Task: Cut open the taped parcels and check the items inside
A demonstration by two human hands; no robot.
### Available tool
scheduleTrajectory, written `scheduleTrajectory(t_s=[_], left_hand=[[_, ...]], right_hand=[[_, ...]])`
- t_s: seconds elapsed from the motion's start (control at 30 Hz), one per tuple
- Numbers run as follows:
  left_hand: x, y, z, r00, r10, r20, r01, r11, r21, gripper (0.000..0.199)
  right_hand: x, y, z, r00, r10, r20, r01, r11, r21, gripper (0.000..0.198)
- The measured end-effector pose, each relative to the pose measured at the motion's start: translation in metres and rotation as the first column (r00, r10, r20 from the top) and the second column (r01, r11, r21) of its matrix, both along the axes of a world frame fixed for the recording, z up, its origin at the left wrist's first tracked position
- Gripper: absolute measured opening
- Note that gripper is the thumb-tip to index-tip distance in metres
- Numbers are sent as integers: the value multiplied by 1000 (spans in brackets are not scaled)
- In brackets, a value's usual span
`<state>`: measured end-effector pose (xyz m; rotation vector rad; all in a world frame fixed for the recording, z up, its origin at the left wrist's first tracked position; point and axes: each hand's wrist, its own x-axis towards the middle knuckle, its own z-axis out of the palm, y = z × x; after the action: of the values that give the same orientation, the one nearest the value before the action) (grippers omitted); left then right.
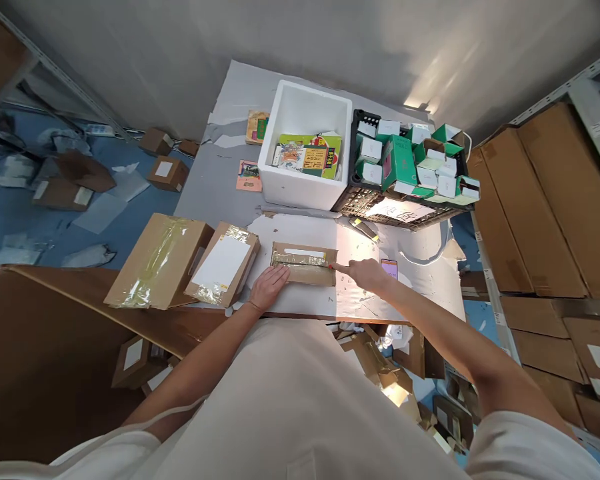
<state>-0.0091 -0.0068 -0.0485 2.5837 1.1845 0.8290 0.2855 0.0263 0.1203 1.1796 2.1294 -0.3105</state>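
Observation:
A small flat cardboard package (304,275), with shiny tape along its middle and a white strip on top, lies before me on the table. My left hand (270,287) rests with outstretched fingers on its near left corner. At the package's right end is my right hand (364,274), fingers curled and the forefinger pointing to the tape seam. A small red spot shows at that fingertip; whatever the fingers grip is too small to make out. Just right of this hand lies a phone (389,269) with its screen lit. A yellow-and-black object (364,229) lies beyond it.
Two taped cartons, a larger one (153,263) and a labelled one (223,263), stand at left. Behind the package are a white foam box (300,193) of books and a black crate (353,198) of green-and-white boxes. Shelved cartons (530,213) line the right side.

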Motion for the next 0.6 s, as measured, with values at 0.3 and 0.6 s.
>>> scheduleTrajectory(t_s=[0.3,0.6], left_hand=[[5,2,6,999,21,-34,-22,999,-47,34],[15,-2,45,991,86,-98,-89,996,-22,28]], right_hand=[[34,-36,15,993,-119,12,118,991,70,80],[39,-76,12,840,-487,-240,518,851,89,59]])
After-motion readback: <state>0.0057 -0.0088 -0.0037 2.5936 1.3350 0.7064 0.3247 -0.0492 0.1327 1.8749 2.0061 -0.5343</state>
